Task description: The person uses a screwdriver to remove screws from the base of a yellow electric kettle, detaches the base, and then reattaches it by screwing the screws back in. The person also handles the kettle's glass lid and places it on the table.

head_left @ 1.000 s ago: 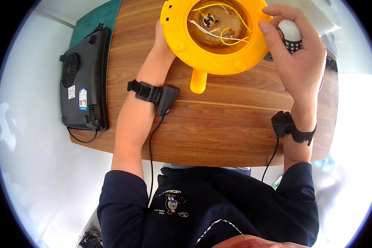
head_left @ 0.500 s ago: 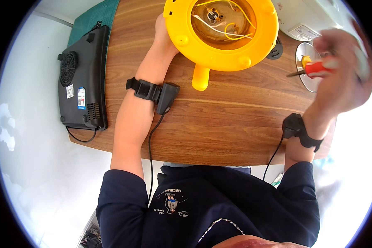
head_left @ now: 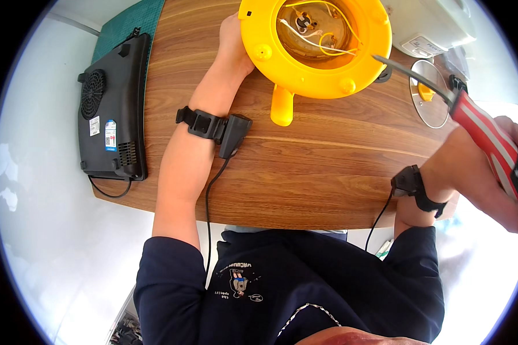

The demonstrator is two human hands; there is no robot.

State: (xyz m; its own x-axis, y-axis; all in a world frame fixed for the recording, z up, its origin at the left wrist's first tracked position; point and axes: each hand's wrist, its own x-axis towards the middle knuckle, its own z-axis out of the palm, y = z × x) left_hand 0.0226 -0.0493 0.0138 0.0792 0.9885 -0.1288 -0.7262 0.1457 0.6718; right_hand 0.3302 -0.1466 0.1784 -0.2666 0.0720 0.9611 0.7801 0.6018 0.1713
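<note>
A yellow plastic appliance housing (head_left: 370,40) is tilted at the top centre, its round metal bottom showing yellow and white wires (head_left: 328,46) and a stub handle pointing toward me. My left hand (head_left: 235,46) grips its left side, fingertips hidden behind it. My right hand (head_left: 483,178), at the right edge, is closed on a red-and-white screwdriver (head_left: 483,132), raised close to the camera, its metal tip pointing left at the housing's right side; I cannot tell whether they touch.
A black appliance (head_left: 112,98) with fan grille and cord lies left, by a green mat (head_left: 126,17). A white appliance (head_left: 429,20), a glass lid (head_left: 420,112) and small black items are at the back right of the wooden table (head_left: 293,178). Cabled black devices are strapped to both wrists.
My right hand has left the housing's rim and swung right and toward the camera with the screwdriver, whose shaft now shows fully. The housing has shifted right.
</note>
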